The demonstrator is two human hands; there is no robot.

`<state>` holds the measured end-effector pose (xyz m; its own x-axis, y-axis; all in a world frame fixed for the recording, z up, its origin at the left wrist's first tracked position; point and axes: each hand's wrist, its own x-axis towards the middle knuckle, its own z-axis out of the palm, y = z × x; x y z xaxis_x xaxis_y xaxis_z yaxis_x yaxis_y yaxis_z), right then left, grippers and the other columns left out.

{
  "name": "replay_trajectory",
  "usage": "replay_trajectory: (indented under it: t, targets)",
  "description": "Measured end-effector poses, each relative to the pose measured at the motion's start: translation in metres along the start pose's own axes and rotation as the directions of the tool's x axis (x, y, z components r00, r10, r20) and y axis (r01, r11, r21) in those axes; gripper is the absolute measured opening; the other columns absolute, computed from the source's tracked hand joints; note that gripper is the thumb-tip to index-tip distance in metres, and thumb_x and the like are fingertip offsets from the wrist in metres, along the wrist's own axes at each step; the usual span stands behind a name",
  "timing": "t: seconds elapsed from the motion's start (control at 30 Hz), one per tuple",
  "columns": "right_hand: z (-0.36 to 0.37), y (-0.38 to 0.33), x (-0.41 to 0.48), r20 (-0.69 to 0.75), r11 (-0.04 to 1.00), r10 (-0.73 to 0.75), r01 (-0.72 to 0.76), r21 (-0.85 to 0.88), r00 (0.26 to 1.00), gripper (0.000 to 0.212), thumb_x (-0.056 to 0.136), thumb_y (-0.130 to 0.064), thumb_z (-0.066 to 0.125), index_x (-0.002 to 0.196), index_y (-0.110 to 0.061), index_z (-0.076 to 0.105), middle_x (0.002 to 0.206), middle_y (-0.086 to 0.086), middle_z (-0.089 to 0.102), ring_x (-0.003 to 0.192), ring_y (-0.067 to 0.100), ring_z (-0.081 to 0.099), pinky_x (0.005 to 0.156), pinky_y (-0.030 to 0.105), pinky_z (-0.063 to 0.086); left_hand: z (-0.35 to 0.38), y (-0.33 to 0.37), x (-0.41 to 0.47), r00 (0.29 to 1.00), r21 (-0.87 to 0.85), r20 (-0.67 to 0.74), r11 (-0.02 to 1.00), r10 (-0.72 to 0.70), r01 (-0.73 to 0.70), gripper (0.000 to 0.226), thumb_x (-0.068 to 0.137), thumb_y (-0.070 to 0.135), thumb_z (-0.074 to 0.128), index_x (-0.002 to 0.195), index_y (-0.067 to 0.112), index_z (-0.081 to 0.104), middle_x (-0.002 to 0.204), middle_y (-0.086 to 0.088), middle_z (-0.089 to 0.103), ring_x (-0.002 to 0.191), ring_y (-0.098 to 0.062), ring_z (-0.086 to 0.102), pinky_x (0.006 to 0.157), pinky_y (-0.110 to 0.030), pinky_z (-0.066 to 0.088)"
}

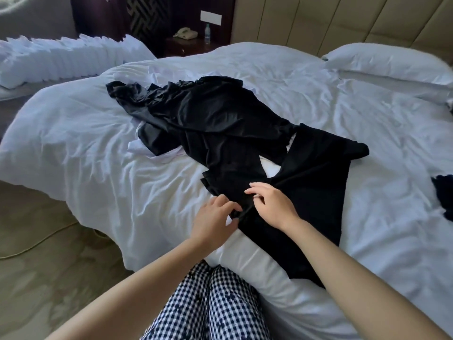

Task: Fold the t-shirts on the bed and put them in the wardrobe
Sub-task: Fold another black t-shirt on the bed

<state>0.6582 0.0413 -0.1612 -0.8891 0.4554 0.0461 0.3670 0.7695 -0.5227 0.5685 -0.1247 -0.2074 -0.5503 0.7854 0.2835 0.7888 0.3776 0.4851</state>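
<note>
On the white bed (73, 148), the left hand (215, 217) pinches the near edge of a black t-shirt (306, 173) spread across it, and the right hand (274, 207) lays bent fingers on the same cloth, grip impossible to tell.

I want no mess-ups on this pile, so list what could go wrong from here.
1. The black t-shirts lie tangled; pulling the near black t-shirt, where the left hand and right hand touch it, may drag the others along.
2. A white garment peeks from under them and blends with the white bedding; it could be overlooked.
3. Another dark garment sits apart at the right edge and may be forgotten.
</note>
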Motion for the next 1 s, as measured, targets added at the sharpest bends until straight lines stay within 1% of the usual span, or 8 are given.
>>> replay_trajectory:
  t: [0.13,0.27,0.4,0.53,0.63,0.83,0.9,1.0]
  targets:
    - [-0.009,0.024,-0.049,-0.088,0.989,0.086,-0.096,-0.11,0.992,0.023,0.092,-0.02,0.055,0.107,-0.029,0.07,0.113,-0.016,0.059,0.111,0.007,0.053,0.078,0.029,0.049,0.007,0.012,-0.003,0.981,0.061,0.112,0.984,0.158,-0.166,0.034,0.083,0.037,0.066,0.117,0.034,0.066,0.118,0.011,0.051,0.12,-0.014,0.04,0.103,-0.026,0.027]
    - [-0.014,0.042,-0.092,-0.07,0.951,0.214,-0.224,-0.212,0.974,0.023,0.087,-0.04,0.06,0.108,-0.033,0.068,0.102,-0.014,0.054,0.107,0.009,0.05,0.076,0.026,0.044,0.016,0.027,-0.002,0.946,0.126,0.229,0.956,0.231,-0.264,0.045,0.08,0.037,0.065,0.125,0.037,0.06,0.123,0.012,0.051,0.125,-0.015,0.04,0.109,-0.03,0.027]
    - [-0.022,0.053,-0.121,0.062,0.954,0.246,-0.23,-0.194,0.967,0.043,0.084,-0.051,0.064,0.123,-0.035,0.062,0.126,-0.014,0.051,0.124,0.009,0.041,0.099,0.027,0.038,0.021,0.033,0.001,0.935,0.18,0.236,0.933,0.265,-0.31,0.046,0.075,0.034,0.07,0.121,0.035,0.065,0.119,0.009,0.058,0.121,-0.019,0.047,0.107,-0.036,0.032]
    - [-0.028,0.052,-0.145,0.212,0.951,0.24,-0.186,-0.246,0.947,0.072,0.076,-0.056,0.068,0.142,-0.039,0.044,0.154,-0.014,0.03,0.142,0.01,0.024,0.111,0.031,0.029,0.023,0.042,0.008,0.933,0.232,0.203,0.911,0.297,-0.34,0.032,0.075,0.032,0.072,0.107,0.032,0.074,0.107,0.009,0.067,0.108,-0.02,0.057,0.097,-0.036,0.04]
    - [-0.026,0.054,-0.157,0.149,0.911,0.218,-0.147,-0.385,0.964,0.077,0.076,-0.047,0.066,0.147,-0.038,0.037,0.153,-0.009,0.029,0.14,0.013,0.026,0.109,0.03,0.032,0.024,0.049,0.01,0.936,0.251,0.225,0.912,0.27,-0.323,0.028,0.084,0.036,0.064,0.111,0.034,0.072,0.109,0.008,0.063,0.108,-0.019,0.053,0.092,-0.032,0.037]
    - [-0.021,0.052,-0.155,0.05,0.878,0.136,-0.097,-0.469,0.989,0.059,0.083,-0.011,0.059,0.139,-0.028,0.05,0.132,-0.004,0.045,0.12,0.019,0.044,0.088,0.029,0.042,0.02,0.051,0.008,0.913,0.345,0.32,0.866,0.253,-0.361,0.037,0.091,0.028,0.057,0.127,0.037,0.06,0.113,0.008,0.057,0.11,-0.016,0.049,0.088,-0.029,0.039]
    - [-0.027,0.049,-0.155,0.029,0.877,0.153,-0.122,-0.465,0.988,0.06,0.081,0.002,0.051,0.134,-0.026,0.054,0.124,-0.002,0.049,0.114,0.021,0.048,0.08,0.03,0.042,0.018,0.053,0.009,0.915,0.369,0.32,0.857,0.246,-0.359,0.035,0.093,0.02,0.054,0.125,0.034,0.059,0.113,0.007,0.059,0.107,-0.017,0.052,0.081,-0.028,0.042]
    - [-0.04,0.046,-0.158,0.049,0.906,0.168,-0.134,-0.401,0.985,0.048,0.081,0.003,0.048,0.12,-0.024,0.058,0.112,-0.003,0.053,0.099,0.021,0.053,0.069,0.029,0.037,0.015,0.053,0.009,0.915,0.389,0.354,0.86,0.192,-0.331,0.03,0.092,0.01,0.049,0.115,0.027,0.058,0.109,0.006,0.059,0.103,-0.017,0.055,0.066,-0.029,0.039]
